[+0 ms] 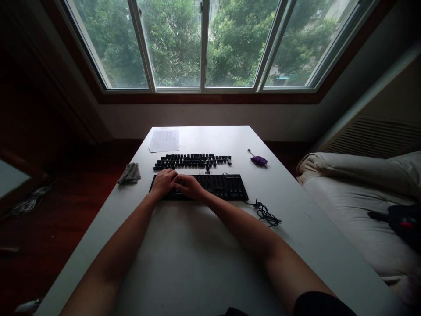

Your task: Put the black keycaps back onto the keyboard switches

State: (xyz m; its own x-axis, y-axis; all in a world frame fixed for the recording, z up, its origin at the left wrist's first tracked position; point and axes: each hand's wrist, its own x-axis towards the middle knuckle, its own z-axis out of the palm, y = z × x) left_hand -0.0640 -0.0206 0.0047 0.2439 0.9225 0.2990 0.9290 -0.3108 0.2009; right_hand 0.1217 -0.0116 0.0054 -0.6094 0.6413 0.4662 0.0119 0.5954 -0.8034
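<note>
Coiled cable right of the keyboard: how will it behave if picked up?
The cable is probably floppy, given its thin, loose loops. It may spread when lifted, since some loops splay outward. Pulling might tug the keyboard, as one end seems to lead there.

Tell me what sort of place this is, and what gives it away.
Likely a room in a home, perhaps a bedroom: pale, bed-like padded furniture on the right, a wide window facing trees, and a dark reddish floor.
</note>
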